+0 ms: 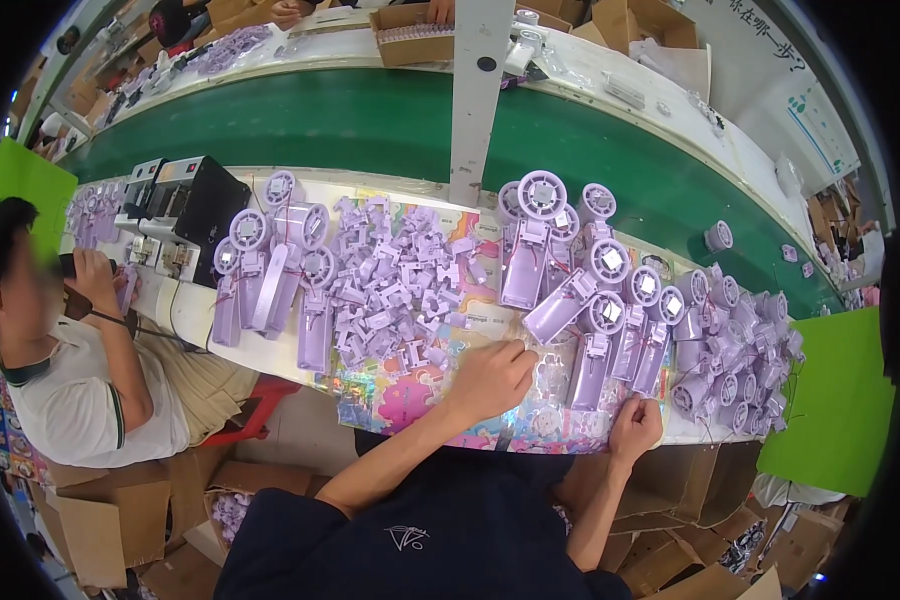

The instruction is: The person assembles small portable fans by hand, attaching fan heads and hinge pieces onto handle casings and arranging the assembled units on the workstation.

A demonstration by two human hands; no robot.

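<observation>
My left hand [495,380] is closed, knuckles up, over the patterned sheet on the table, just below a tilted purple fan housing [560,305]. Anything in its fingers is hidden. My right hand [637,428] is curled at the table's front edge, below another purple handheld fan housing [590,372]; what it pinches, if anything, cannot be made out. These housings have a round ringed head and a hollow, trough-like handle. Left of them lies a heap of small purple plastic brackets [400,280]. More fan housings [270,285] stand left of the heap.
On the right are piled purple round-headed parts with thin wires [735,350]. A black and grey machine [185,205] stands at the left, by a seated co-worker [80,350]. A green belt [350,120] runs behind the table. Cardboard boxes [110,520] sit below.
</observation>
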